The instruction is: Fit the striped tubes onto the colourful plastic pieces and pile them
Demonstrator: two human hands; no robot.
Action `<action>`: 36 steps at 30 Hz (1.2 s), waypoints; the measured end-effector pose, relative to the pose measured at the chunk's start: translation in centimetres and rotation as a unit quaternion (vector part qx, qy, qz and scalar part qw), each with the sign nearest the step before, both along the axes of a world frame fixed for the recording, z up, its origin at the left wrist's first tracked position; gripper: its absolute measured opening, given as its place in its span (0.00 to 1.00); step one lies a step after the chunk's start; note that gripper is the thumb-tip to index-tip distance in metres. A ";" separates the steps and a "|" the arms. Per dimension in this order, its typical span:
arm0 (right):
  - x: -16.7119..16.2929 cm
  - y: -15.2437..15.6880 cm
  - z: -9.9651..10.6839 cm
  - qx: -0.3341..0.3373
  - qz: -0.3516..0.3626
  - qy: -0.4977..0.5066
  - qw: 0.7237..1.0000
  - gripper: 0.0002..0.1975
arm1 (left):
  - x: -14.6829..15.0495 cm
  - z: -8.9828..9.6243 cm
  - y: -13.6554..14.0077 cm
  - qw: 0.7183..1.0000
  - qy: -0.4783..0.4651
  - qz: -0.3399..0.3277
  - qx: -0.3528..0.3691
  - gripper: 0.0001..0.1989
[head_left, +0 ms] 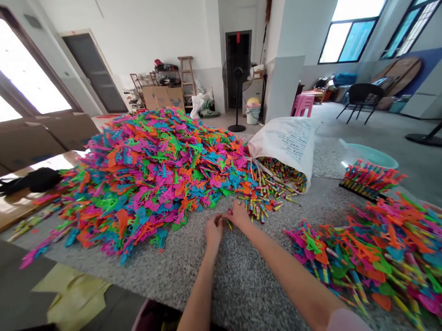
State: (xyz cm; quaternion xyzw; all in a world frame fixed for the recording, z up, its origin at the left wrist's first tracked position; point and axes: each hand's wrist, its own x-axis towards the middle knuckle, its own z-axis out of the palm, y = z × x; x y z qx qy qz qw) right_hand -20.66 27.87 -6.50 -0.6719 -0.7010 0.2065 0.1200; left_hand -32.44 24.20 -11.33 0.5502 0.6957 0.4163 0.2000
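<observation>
My left hand (213, 230) is at the middle of the stone-topped table (189, 271), its fingertips pinched together. Just right of it, my right hand (240, 215) is closed too, and the fingertips of both hands nearly meet. Whatever is between them is too small to make out. A short printed tube (229, 225) shows just under my right hand. Loose yellow and red printed tubes (262, 208) lie to its right, spilling from a white woven sack (286, 140). Beyond my left hand rises a big heap of bright plastic pieces (158, 173) in pink, orange, green and blue.
Tubes with plastic pieces attached (381, 261) lie heaped at right, near a black rack (363, 192) of upright ones. A teal basin (372, 156) stands behind. At left are a black bag (31, 181) and cardboard boxes (23, 143). A pink tub (140, 323) sits below the table's front edge.
</observation>
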 end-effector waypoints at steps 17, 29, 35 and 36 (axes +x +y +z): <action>3.9 -7.3 -1.3 0.059 0.064 0.011 0.996 0.19 | -0.6 2.1 -1.3 0.950 0.310 0.010 -0.038 0.15; 11.2 -14.7 -3.5 0.209 0.170 0.191 0.944 0.16 | 0.0 3.8 -0.8 0.994 0.061 0.037 -0.083 0.19; 12.3 -16.4 -3.2 0.178 0.132 0.237 0.946 0.14 | 0.4 3.1 -4.3 0.997 -0.039 0.017 -0.058 0.10; 12.2 -16.4 -2.6 0.169 0.126 0.236 0.948 0.13 | 0.5 3.1 -5.2 0.997 -0.063 0.019 -0.049 0.11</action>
